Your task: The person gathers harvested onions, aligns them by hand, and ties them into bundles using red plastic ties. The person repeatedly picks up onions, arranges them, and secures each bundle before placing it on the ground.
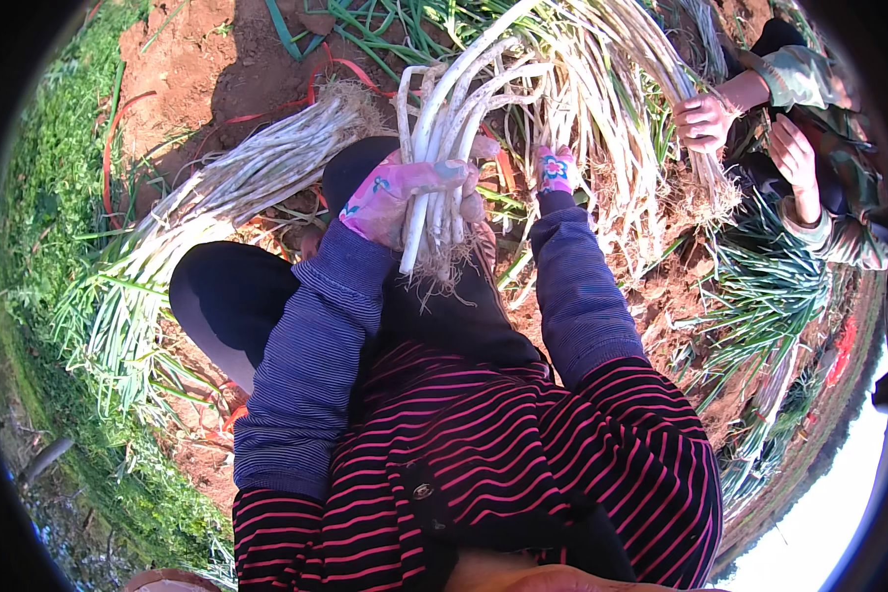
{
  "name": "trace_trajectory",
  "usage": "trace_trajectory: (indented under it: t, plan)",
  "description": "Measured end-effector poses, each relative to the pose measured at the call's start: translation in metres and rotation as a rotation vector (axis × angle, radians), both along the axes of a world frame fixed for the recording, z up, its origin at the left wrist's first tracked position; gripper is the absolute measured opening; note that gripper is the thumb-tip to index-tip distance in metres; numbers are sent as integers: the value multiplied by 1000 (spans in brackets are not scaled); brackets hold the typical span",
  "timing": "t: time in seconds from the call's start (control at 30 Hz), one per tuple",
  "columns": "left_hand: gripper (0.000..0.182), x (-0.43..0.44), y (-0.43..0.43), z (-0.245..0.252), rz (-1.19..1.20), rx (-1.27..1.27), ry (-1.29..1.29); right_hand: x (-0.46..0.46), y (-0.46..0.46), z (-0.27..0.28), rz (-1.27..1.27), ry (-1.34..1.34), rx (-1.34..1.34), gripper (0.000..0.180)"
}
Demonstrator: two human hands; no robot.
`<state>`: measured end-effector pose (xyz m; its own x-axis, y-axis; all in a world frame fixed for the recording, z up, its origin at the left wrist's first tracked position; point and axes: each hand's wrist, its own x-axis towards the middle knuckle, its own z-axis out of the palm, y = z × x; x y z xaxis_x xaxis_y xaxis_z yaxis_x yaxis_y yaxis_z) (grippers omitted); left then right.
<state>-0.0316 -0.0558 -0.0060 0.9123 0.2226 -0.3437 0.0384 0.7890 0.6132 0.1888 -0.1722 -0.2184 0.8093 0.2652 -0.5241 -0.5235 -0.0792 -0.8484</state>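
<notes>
My left hand (414, 194), in a pink flowered glove, is closed around a small bunch of scallions (433, 140). Their roots hang below the fist over my lap, and the white stalks rise above it, several bent over to the right. Further right, my right hand (556, 169), gloved alike, reaches to the near side of a large scallion heap (599, 96). Its thumb and fingers close on the lower ends of some scallion stalks (559, 127); the fingertips are partly hidden. Both forearms wear dark blue striped sleeves.
A long scallion bundle (244, 174) lies on the soil left of my knee (229, 300). Red plastic ribbon (111, 159) trails nearby. At the right, a co-worker's hand (703, 122) grips another scallion bunch (666, 66); their other hand (793, 152) is raised. Green-topped scallions (769, 274) lie below.
</notes>
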Motion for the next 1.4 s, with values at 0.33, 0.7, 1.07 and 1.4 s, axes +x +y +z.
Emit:
trace_trajectory:
  t: [0.33, 0.7, 1.07, 1.4]
  plan:
    - [48, 9, -47, -1, 13, -128, 61, 3, -70, 179, 459, -100, -65, 22]
    - [37, 24, -141, -21, 18, -422, 137, -120, -135, 236, 542, -489, -286, 33]
    - [35, -3, -127, -29, -166, -157, 98, -88, -139, 210, 1037, -865, -318, 39]
    - [36, -14, -67, -7, 43, -510, -74, 90, -118, 44, 725, -727, -1269, 41]
